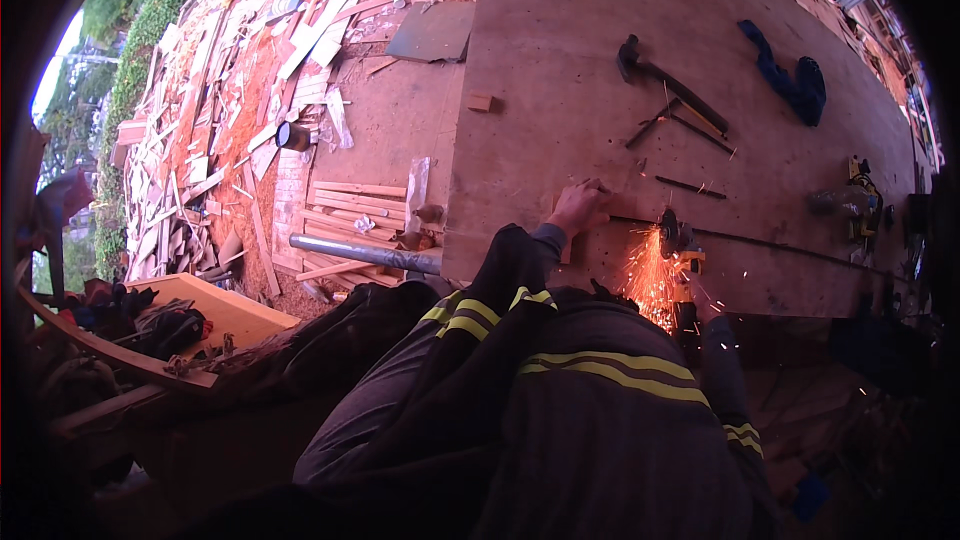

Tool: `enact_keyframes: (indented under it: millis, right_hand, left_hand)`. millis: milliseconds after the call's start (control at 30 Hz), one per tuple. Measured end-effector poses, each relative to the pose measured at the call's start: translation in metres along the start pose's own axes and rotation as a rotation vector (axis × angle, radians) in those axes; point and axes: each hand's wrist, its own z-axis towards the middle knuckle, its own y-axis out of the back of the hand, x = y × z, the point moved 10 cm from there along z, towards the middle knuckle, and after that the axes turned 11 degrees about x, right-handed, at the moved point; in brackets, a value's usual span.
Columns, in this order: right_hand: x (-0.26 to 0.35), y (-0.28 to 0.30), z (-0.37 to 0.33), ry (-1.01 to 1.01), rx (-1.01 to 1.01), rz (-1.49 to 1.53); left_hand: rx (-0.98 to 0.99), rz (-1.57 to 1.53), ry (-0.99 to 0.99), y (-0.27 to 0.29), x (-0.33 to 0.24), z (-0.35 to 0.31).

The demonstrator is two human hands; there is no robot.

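My left hand (580,208) presses down on the left end of a long thin dark metal rod (780,243), its fingers closed over it. The rod lies across the wooden worktable (560,70), and a small wood piece (567,248) sits beneath my left hand. My right hand (709,309), partly dark, is at a yellow angle grinder (691,263). The grinder's disc (669,228) meets the rod to the right of my left hand. A dense spray of orange sparks (655,280) falls from the contact toward my body.
Beyond the rod lie a hammer (675,85), short cut rods (690,187) and a small wood block (481,101). A dark blue cloth (795,80) and a second yellow power tool (862,202) are at the right. Scrap wood (210,150) covers the ground at left, near a metal pipe (365,253).
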Motion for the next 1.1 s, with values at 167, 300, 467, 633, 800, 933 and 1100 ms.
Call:
enact_keyframes:
  millis: [167,300,467,633,800,933,1100]
  right_hand:
    - [-0.165,0.118,0.069,0.234,0.052,0.23]
    - [-0.001,-0.011,0.005,-0.113,0.003,0.084]
    - [-0.023,0.01,0.003,-0.165,0.025,0.133]
    - [0.008,0.002,-0.012,0.009,-0.027,0.034]
    - [0.013,0.008,-0.007,0.128,-0.05,-0.127]
    - [0.01,0.006,-0.01,-0.041,-0.089,-0.107]
    - [0.016,0.005,-0.01,-0.027,-0.054,-0.199]
  left_hand:
    - [-0.013,-0.046,-0.188,0.0,-0.049,0.031]
    - [-0.035,0.012,-0.02,-0.003,0.009,-0.004]
    - [-0.016,-0.009,-0.057,-0.001,-0.003,0.004]
    - [-0.005,0.025,-0.042,0.002,-0.008,0.004]
    - [-0.016,0.005,-0.052,0.002,-0.006,0.003]
    - [-0.012,0.003,-0.034,0.002,-0.004,0.002]
    - [-0.028,0.02,-0.051,0.004,-0.007,0.004]
